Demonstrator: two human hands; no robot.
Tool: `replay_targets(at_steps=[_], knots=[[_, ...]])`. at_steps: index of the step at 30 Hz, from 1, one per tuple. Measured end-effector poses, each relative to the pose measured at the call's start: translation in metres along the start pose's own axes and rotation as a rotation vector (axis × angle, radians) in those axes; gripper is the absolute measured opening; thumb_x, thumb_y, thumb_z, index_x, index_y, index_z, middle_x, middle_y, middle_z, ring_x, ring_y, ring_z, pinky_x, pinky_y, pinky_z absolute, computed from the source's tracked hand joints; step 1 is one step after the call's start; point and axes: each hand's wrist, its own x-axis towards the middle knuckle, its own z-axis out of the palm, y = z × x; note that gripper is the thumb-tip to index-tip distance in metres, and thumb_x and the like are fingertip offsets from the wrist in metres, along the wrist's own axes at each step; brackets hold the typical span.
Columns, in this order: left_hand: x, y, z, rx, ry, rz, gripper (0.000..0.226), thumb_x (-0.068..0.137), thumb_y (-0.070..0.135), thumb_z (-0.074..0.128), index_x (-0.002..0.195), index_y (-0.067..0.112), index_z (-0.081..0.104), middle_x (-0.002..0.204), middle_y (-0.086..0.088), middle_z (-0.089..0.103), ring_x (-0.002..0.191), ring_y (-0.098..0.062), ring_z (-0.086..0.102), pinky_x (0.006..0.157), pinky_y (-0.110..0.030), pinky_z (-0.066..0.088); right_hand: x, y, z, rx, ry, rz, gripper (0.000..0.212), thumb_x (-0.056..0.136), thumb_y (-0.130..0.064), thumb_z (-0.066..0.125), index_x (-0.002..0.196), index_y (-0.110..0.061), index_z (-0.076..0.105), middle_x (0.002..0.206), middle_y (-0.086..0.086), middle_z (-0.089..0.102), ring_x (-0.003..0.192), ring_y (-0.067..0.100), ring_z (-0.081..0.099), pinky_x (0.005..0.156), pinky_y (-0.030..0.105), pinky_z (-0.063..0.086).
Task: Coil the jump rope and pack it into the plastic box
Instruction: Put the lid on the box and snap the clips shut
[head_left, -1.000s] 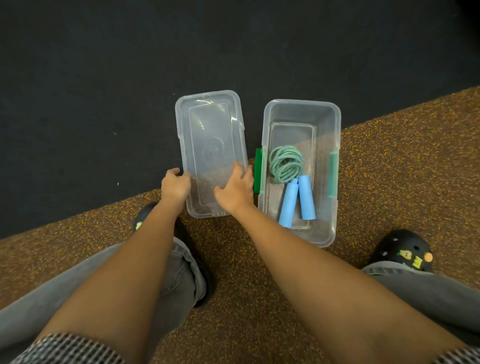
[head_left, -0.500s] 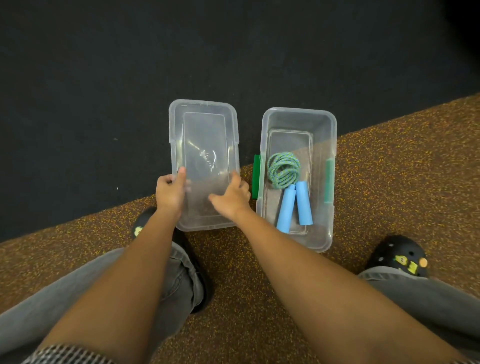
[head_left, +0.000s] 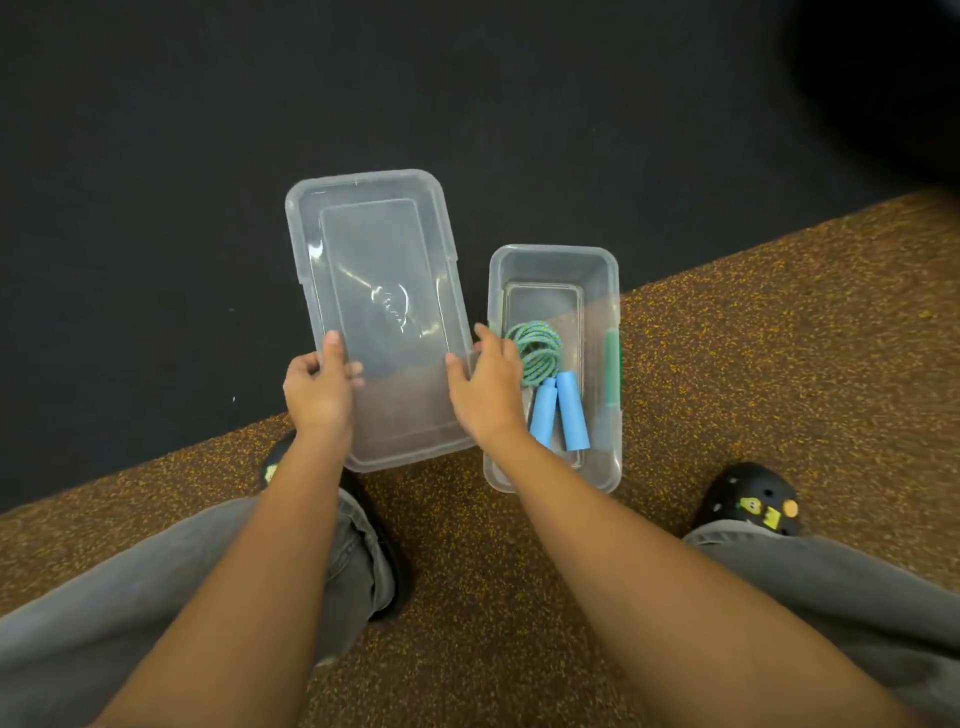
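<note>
- The person holds a clear plastic lid (head_left: 379, 291) with both hands, one on each long side near its close end; the lid appears lifted off the floor (head_left: 779, 338), though that cannot be judged for certain
- The left hand (head_left: 319, 395) grips the lid's left edge, thumb pressed on top and fingers curled beneath; the right hand (head_left: 485, 395) clasps the right edge, thumb on top
- The plastic box (head_left: 602, 270) stands open on the floor, just to the right of the lid; its far end lies over the black mat (head_left: 208, 130), its near end over the brown speckled flooring
- The jump rope (head_left: 535, 351) lies inside the box, its green and blue cord coiled in a small bundle about mid-length of the box, against the left wall
- The two blue handles (head_left: 563, 410) lie side by side, touching, nearer the box's close end; the right hand partly covers the left one
- A green latch (head_left: 612, 369) sits on the box's right rim
- Grey trousers (head_left: 104, 597) and a black shoe (head_left: 753, 499) with small charms show at the lower edge
</note>
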Motion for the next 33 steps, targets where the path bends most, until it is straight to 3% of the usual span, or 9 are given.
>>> replay_targets(at_steps=[4,8,13,18,22,26,33], knots=[[-0.031,0.012,0.021,-0.017,-0.116,-0.039,0.027,0.088,0.04,0.054,0.092,0.014,0.051,0.071,0.004,0.062,0.065,-0.008,0.057,0.066,-0.021,0.043,0.0,0.013,-0.035,0.026,0.148,0.073,0.043,0.09,-0.028,0.051,0.128,-0.008,0.05,0.122,0.019,0.044,0.115,0.035,0.045,0.106,0.04,0.033],[-0.067,0.014,0.047,0.069,-0.188,0.027,0.021,0.09,0.032,0.052,0.096,0.012,0.054,0.081,0.003,0.059,0.072,-0.011,0.055,0.06,-0.022,0.042,-0.009,0.035,-0.069,0.035,0.238,0.162,0.044,0.092,-0.03,0.049,0.13,-0.007,0.048,0.122,0.016,0.043,0.113,0.03,0.046,0.105,0.04,0.037],[-0.091,-0.001,0.075,0.307,-0.274,0.145,0.025,0.086,0.026,0.046,0.099,0.015,0.064,0.108,-0.012,0.061,0.098,-0.028,0.057,0.091,-0.044,0.048,-0.021,0.073,-0.097,-0.008,0.266,0.228,0.04,0.094,-0.025,0.044,0.129,-0.006,0.048,0.122,0.017,0.043,0.11,0.031,0.049,0.102,0.037,0.039],[-0.11,-0.01,0.089,0.615,-0.3,0.204,0.032,0.095,0.024,0.036,0.116,0.013,0.058,0.13,-0.01,0.042,0.119,-0.028,0.037,0.101,-0.041,0.029,-0.021,0.096,-0.109,-0.053,0.253,0.285,0.04,0.094,-0.024,0.044,0.131,-0.008,0.047,0.12,0.016,0.044,0.108,0.03,0.05,0.1,0.036,0.038],[-0.105,-0.024,0.087,0.814,-0.296,0.161,0.037,0.097,0.027,0.03,0.121,0.015,0.055,0.136,-0.011,0.036,0.121,-0.03,0.033,0.104,-0.042,0.023,-0.017,0.102,-0.106,-0.1,0.214,0.234,0.038,0.094,-0.021,0.045,0.13,-0.008,0.049,0.115,0.016,0.045,0.105,0.03,0.048,0.098,0.033,0.037],[-0.098,-0.036,0.082,0.92,-0.352,0.14,0.037,0.097,0.028,0.029,0.122,0.013,0.052,0.133,-0.014,0.039,0.118,-0.031,0.039,0.102,-0.043,0.03,-0.015,0.106,-0.101,-0.148,0.178,0.188,0.037,0.094,-0.019,0.044,0.13,-0.007,0.048,0.115,0.017,0.044,0.109,0.03,0.043,0.098,0.033,0.034],[-0.088,-0.042,0.087,0.865,-0.444,0.218,0.038,0.098,0.023,0.027,0.13,0.012,0.045,0.118,-0.019,0.05,0.104,-0.032,0.051,0.092,-0.042,0.04,-0.013,0.118,-0.096,-0.109,0.169,0.233,0.041,0.096,-0.016,0.039,0.136,-0.009,0.041,0.121,0.017,0.043,0.112,0.03,0.045,0.102,0.036,0.035]])
